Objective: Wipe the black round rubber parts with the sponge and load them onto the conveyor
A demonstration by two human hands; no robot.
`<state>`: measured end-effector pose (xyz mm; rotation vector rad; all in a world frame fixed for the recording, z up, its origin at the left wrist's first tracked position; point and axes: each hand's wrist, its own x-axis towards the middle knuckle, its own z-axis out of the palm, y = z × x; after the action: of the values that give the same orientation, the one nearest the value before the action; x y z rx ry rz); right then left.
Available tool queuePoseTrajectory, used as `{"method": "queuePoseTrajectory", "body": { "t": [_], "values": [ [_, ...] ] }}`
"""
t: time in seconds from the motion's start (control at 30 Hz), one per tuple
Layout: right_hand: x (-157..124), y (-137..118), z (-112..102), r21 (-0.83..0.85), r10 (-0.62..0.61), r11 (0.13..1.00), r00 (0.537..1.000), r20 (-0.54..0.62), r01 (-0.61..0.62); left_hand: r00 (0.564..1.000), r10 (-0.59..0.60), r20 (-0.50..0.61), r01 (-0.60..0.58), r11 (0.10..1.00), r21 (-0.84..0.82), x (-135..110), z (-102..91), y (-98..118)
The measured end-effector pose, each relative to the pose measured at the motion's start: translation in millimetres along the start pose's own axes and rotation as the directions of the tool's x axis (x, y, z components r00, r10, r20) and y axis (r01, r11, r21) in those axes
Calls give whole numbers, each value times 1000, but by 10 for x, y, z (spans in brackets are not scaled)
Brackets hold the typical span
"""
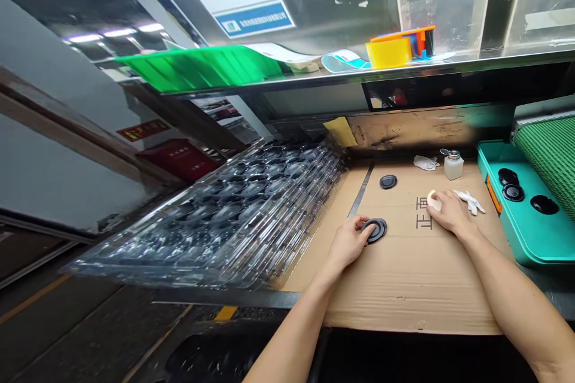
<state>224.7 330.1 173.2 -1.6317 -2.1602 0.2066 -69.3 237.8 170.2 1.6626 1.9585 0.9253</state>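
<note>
Left grip (348,243) clenches a black round disc (375,230) on the cardboard sheet (404,305); right grip (451,212) cups a white pad (432,200), just beside a crumpled white cloth (469,201).

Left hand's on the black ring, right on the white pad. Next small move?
Probably slide the white pad under the right hand across to the black ring: the left hand is steadying that ring on the cardboard, so it looks ready, and the pad is close by.
</note>
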Motion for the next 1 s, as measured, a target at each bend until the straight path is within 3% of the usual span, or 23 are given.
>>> {"method": "queuePoseTrajectory", "body": {
  "t": [0.13,0.3,0.47,0.7,1.0],
  "values": [
    [-11,-8,-15,11,-2,1000,1000,-12,2,999,41,-2,-40,982,187,6,12,12],
    [-9,-12,-21,16,2,1000,1000,-2,-2,991,35,127,-75,942,326,-51,-20,131],
    [4,13,5,10,-4,1000,1000,0,4,961,105,255,-191,921,341,36,-17,217],
    [16,44,36,20,-7,1000,1000,-23,7,970,70,232,-159,906,393,175,-79,269],
    [39,88,63,17,-39,999,998,-52,39,934,151,323,-260,908,328,176,-196,224]
  ]
}}
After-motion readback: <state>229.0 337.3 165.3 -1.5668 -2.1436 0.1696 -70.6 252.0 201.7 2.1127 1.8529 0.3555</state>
